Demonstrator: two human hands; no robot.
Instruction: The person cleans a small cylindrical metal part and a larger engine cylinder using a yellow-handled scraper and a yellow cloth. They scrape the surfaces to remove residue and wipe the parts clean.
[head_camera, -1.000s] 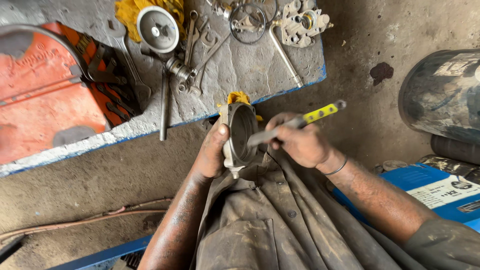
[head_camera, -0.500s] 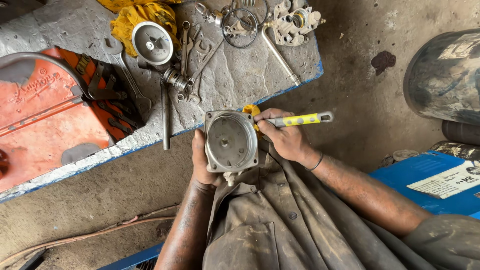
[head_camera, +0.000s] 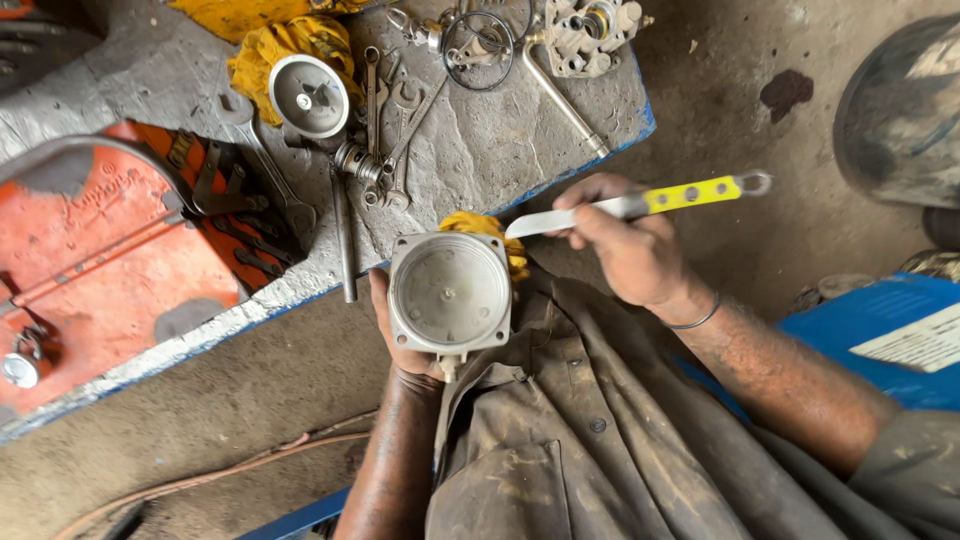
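Leftmost, orange toolbox (head_camera: 100, 250) on tabletop (head_camera: 480, 150), wrenches (head_camera: 385, 110) and round cover (head_camera: 308, 95) just beside. Centre: square housing (head_camera: 448, 292) cupped from beneath by left hand (head_camera: 400, 345), face tilted up, probably for a clear look; fingers mostly hidden. Yellow rag (head_camera: 490, 232) touching behind. Right hand (head_camera: 625, 245), fingers curled tight round yellow-handled scraper (head_camera: 650, 200), blade tip lifted just clear of housing.

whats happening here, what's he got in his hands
A person in grimy overalls holds a square grey metal housing face-up in the left hand. The right hand grips a yellow-handled scraper, its blade clear of the housing. Spanners and other parts lie on the stone slab nearby.
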